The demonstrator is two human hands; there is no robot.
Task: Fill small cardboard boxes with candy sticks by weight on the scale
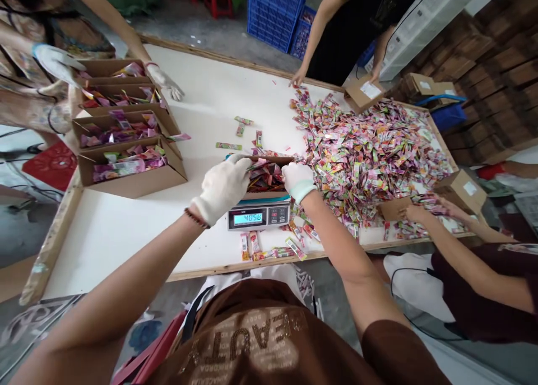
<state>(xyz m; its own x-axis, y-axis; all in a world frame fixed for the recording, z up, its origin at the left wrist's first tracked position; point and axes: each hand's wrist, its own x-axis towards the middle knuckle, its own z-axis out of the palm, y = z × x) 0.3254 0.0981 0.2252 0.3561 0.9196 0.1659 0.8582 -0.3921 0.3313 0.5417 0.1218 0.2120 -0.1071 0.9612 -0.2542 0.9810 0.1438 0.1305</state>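
A small cardboard box [269, 162] filled with colourful sachets sits on a digital scale [258, 214] whose display reads 4058. My left hand [222, 188], in a white glove, grips the box's left side. Gripping the right side is my right hand [297, 180], also gloved. A big heap of colourful sachets [365, 155] lies just right of the box. Loose sachets [269, 250] lie in front of the scale.
Several open boxes of sachets [126, 144] stand in a stack at the left of the white table [126, 233]. Other people work around it: a gloved hand [168, 83] at far left, one holding a box [363, 92] at the back, another's hand [420, 211] at right. Blue crates [273, 9] behind.
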